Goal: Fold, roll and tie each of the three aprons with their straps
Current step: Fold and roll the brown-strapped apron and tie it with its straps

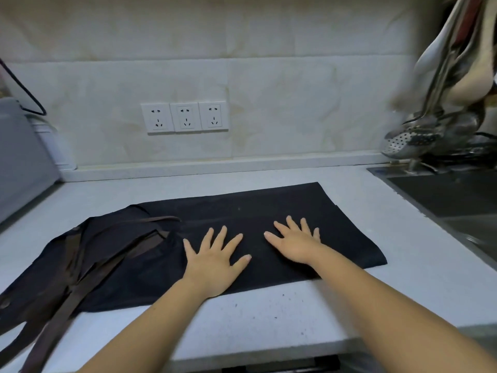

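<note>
A black apron [269, 208] lies folded lengthwise into a long band across the white counter [269, 313]. Its brown straps [70, 292] trail in a loose heap at the left end, and some hang over the counter's front edge. My left hand [215, 261] presses flat on the middle of the band, fingers spread. My right hand [295, 240] lies flat a little to the right, fingers also spread. Neither hand grips any cloth. Only this one apron is in view.
A dark sink [451, 195] sits at the right, with metal ladles and strainers [419, 141] hanging above it. Three wall sockets [185, 117] are on the tiled backsplash. A grey appliance [18, 157] stands at the far left.
</note>
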A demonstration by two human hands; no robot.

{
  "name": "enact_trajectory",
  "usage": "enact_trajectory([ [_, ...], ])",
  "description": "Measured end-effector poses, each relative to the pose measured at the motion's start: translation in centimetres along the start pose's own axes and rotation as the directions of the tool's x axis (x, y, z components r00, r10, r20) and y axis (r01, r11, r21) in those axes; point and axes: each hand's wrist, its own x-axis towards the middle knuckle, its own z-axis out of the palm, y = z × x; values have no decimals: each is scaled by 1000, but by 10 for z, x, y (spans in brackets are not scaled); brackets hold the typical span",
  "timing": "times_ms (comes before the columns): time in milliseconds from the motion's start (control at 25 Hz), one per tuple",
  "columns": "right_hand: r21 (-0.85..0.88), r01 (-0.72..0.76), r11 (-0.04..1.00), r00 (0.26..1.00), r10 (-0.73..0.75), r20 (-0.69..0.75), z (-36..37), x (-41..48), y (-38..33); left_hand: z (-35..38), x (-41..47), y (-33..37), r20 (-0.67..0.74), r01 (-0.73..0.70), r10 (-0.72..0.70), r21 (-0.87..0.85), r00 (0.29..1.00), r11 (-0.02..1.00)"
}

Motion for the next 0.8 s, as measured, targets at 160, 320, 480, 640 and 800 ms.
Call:
enact_trajectory([
  [160, 5, -25, 1000, 989, 25, -149, -8, -3, 44, 0, -2, -1, -6, -7, 7, -15, 1000, 1000],
  [320, -139, -92, 986, 968, 56, -245, 1, -11, 66, -6, -5, 1, -33, -28, 26, -63, 999, 998],
  [480, -25, 151, 988, 966, -153, -207, -1, -39, 40, -19, -34, 1, -23, -274, 277, -247, 961, 930],
  [640, -179, 332, 926, 930, -288, 229, -2, -73, 7, -38, -56, -3, 227, -344, 368, -139, 902, 929],
  [800, -373, 320, 871, 929, -211, 304, -5, -73, -13, -50, -57, -18, 279, -288, 286, -37, 917, 957],
])
